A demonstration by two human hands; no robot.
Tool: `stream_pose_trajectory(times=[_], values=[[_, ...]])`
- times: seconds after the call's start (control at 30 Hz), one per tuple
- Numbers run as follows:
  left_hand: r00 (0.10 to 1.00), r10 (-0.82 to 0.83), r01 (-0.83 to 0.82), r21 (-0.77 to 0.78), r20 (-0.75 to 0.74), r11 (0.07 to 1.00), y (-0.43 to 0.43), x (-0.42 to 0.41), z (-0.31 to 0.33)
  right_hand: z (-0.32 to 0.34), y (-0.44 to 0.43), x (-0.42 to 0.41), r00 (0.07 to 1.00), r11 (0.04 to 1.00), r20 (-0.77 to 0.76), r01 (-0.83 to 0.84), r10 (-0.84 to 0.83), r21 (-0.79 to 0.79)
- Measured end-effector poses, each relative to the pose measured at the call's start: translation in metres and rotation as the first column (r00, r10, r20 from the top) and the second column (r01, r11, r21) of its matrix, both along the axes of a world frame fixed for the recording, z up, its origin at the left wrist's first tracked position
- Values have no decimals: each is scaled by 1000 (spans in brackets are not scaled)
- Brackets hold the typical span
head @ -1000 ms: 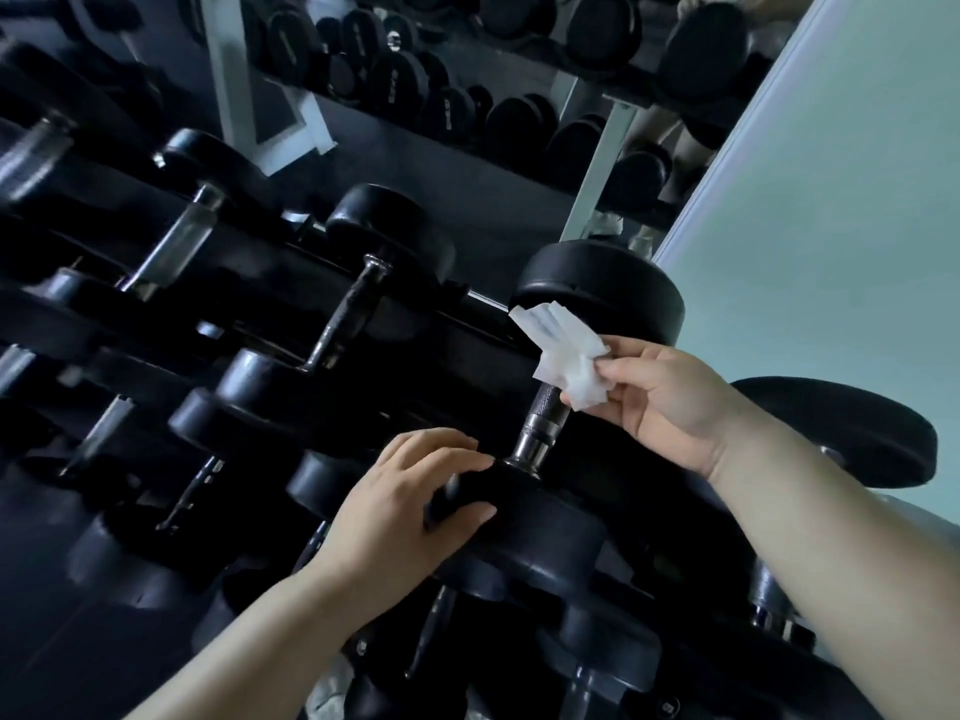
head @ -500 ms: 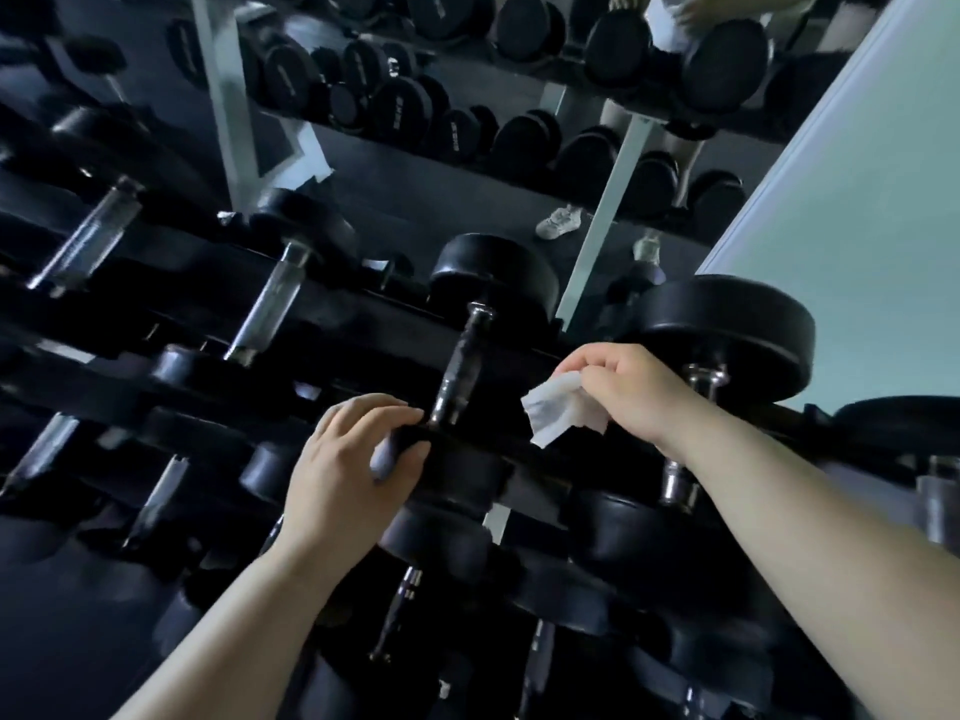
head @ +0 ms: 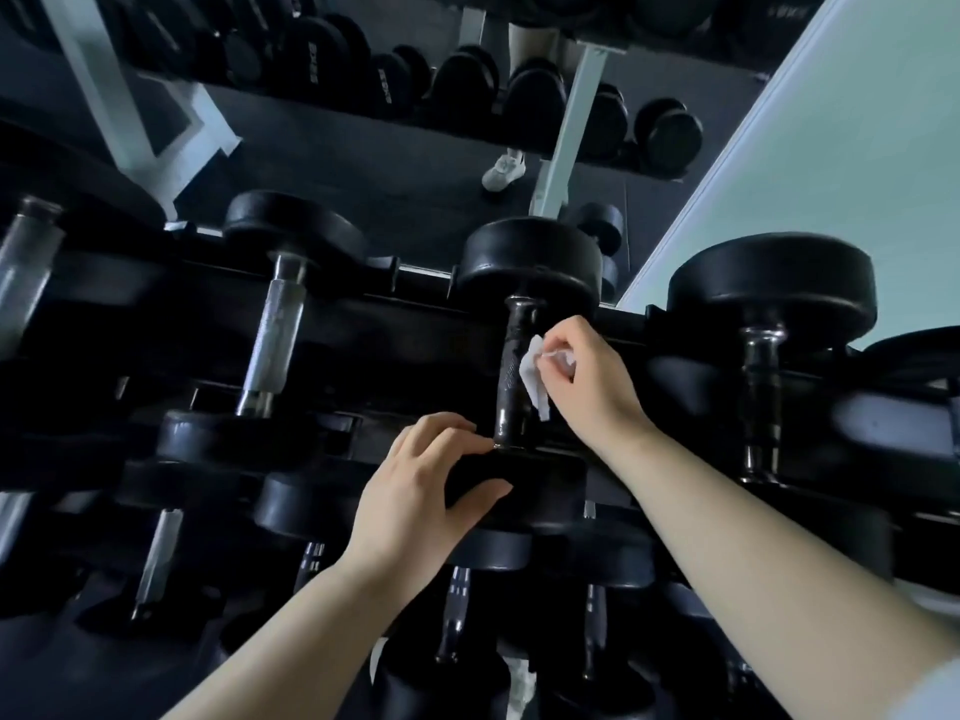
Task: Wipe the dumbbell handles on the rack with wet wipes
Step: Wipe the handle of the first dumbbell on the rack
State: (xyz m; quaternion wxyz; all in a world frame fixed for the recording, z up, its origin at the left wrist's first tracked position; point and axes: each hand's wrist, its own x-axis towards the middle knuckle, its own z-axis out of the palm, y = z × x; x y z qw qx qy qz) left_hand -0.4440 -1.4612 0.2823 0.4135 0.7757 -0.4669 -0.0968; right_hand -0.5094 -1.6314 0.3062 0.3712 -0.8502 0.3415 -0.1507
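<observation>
- The right hand (head: pixel 587 376) pinches a wet wipe (head: pixel 534 379) against the dark handle (head: pixel 514 371) of a dumbbell on the rack (head: pixel 363 324), ready to rub.
- The left hand (head: pixel 421 491) grips its near head (head: pixel 519 491) (likely steadying it), fingers curled.

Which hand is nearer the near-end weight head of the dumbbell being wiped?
Left. The left hand grips that weight head from its left side. The right hand is up beyond it, pinching the wet wipe against the right side of the handle.
</observation>
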Motion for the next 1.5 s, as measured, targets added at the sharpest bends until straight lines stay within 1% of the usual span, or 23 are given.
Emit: stream_pose_trajectory(times=[0.1, 0.2, 0.3, 0.33, 0.37, 0.43, 0.5, 0.63, 0.77, 0.9, 1.03, 1.07, 1.13, 1.17, 1.23, 1.3, 1.33, 1.37, 1.4, 1.43, 1.47, 1.5], values=[[1000, 12, -12, -9, 7, 1000, 0, 0, -2, -13, -4, 7, 986, 994, 158, 71, -57, -87], [999, 35, -35, -18, 10, 999, 0, -2, -3, -24, -5, 15, 965, 970, 255, 118, -61, -212], [998, 48, -48, -14, 27, 999, -1, -2, -4, -30, -8, 12, 961, 893, 275, 92, 37, -440], [999, 47, -47, -15, 27, 999, -1, -2, -4, -32, -8, 9, 963, 863, 259, 66, 77, -501], [999, 44, -44, -16, 17, 999, -1, -2, -4, -33, -7, 5, 964, 848, 240, 28, 118, -529], [999, 42, -42, -14, -2, 999, -1, -2, -4, -33, -5, 1, 963, 852, 197, -57, 184, -521], [999, 44, -44, -9, -10, 999, 0, -2, -4, -32, -5, 3, 961, 862, 187, -87, 206, -500], [998, 58, -58, -11, -28, 998, -1, -3, -5, -31, -7, 4, 957, 879, 206, -88, 205, -468], [997, 61, -61, -8, -50, 998, 0, -2, -6, -32, -4, -1, 967, 921, 203, -64, 152, -384], [997, 67, -68, -6, -37, 998, 0, -3, -6, -27, -9, 6, 972, 908, 185, -55, 143, -414], [997, 71, -71, -2, -37, 997, -1, -3, -6, -15, -16, 32, 975, 897, 200, 1, 97, -441], [997, 71, -71, -4, -39, 997, -1, -3, -6, -15, -15, 34, 976, 874, 180, -22, 124, -486], [997, 66, -67, -14, -44, 998, -1, -3, -7, -18, -8, 27, 963, 801, 116, -132, 243, -583], [997, 61, -62, -21, -45, 998, -1, -3, -8, -21, -3, 19, 943, 776, 88, -209, 322, -594], [998, 52, -53, -22, -42, 998, 0, -3, -9, -21, 3, 4, 881, 742, 55, -361, 470, -565], [998, 51, -52, -11, -42, 999, 1, -2, -8, -15, -4, 4, 826, 684, -5, -470, 564, -558], [997, 53, -53, -4, -48, 999, 1, -3, -7, -12, -10, 10, 827, 657, -36, -471, 561, -589], [997, 57, -57, -1, -54, 998, 1, -3, -7, -11, -17, 19, 856, 651, -53, -429, 514, -626], [996, 61, -61, -3, -58, 998, 1, -3, -7, -9, -23, 29, 898, 669, -44, -358, 438, -651], [996, 65, -65, -5, -58, 998, 1, -3, -6, -8, -25, 35, 929, 708, -19, -294, 369, -642], [996, 68, -69, -6, -57, 998, 1, -4, -6, -9, -24, 37, 947, 741, 23, -234, 319, -629], [996, 70, -70, -7, -53, 997, 1, -4, -6, -11, -21, 34, 948, 756, 52, -216, 314, -618]])
